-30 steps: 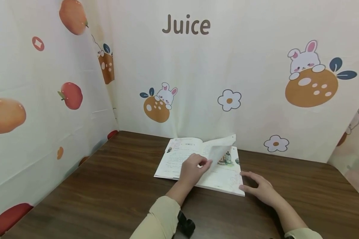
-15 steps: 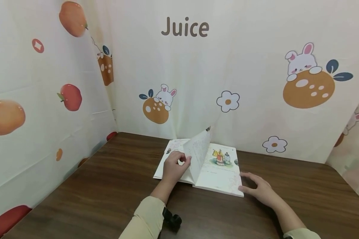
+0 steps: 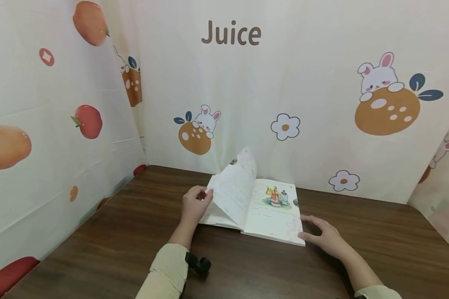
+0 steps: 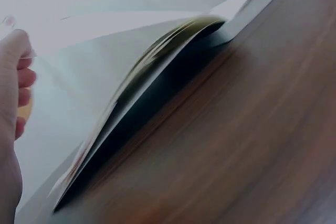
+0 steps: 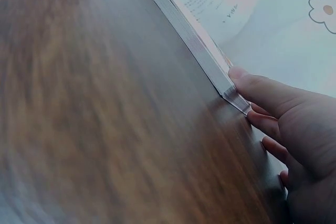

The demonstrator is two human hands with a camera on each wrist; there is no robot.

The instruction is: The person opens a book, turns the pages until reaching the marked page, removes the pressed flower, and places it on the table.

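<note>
An open book [image 3: 271, 226] lies on the table, its right page showing a coloured drawing of figures. My left hand [image 3: 193, 204] pinches the near corner of a page [image 3: 233, 189] between thumb and fingers, over the book's left side. That page stands lifted and curved, its far corner raised toward the curtain. In the left wrist view the left hand [image 4: 13, 82] is at the edge, holding the page, with the book's stacked pages beneath. My right hand [image 3: 327, 236] rests at the book's right edge, fingers spread. In the right wrist view its thumb [image 5: 239, 73] touches the book's corner.
The dark wooden table [image 3: 108, 249] extends around the book. Behind it hangs a pale printed curtain [image 3: 314, 158], close to the book's far edge. Another curtain side [image 3: 60, 166] borders the table on the left. A black wrist camera [image 3: 198, 264] sits on the left forearm.
My left hand has moved left, carrying the page over from the right side to the left. The drawing on the right page is now uncovered. The right hand has stayed at the book's edge.
</note>
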